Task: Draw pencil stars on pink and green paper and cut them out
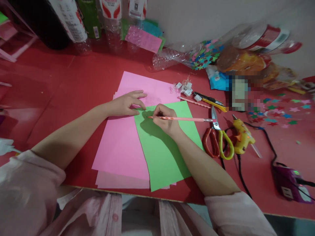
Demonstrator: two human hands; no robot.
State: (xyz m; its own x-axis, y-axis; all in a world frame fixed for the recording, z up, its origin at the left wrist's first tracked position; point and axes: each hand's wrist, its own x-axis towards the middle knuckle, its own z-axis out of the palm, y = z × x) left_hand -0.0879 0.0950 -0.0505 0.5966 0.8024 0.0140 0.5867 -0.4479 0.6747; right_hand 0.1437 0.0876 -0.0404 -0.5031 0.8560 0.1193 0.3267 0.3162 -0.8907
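A sheet of green paper [167, 157] lies at a slant over several pink sheets [118, 147] at the table's front edge. My right hand [167, 119] is closed around a pink pencil [189, 119], its tip close to the upper left part of the green sheet; whether it touches cannot be made out. Palm down, my left hand [128, 103] rests on the pink paper with its fingers apart. The fingertips reach the green sheet's upper left corner. Any mark under the pencil tip is too faint to see.
Right of the paper lie scissors [216, 137], a yellow glue gun [242, 136] with its cord, a second pencil [194, 102] and a cutter [214, 103]. Star cutouts [283, 109] are scattered farther right, near a purple power box [290, 183]. Plastic bottles [113, 29] line the back.
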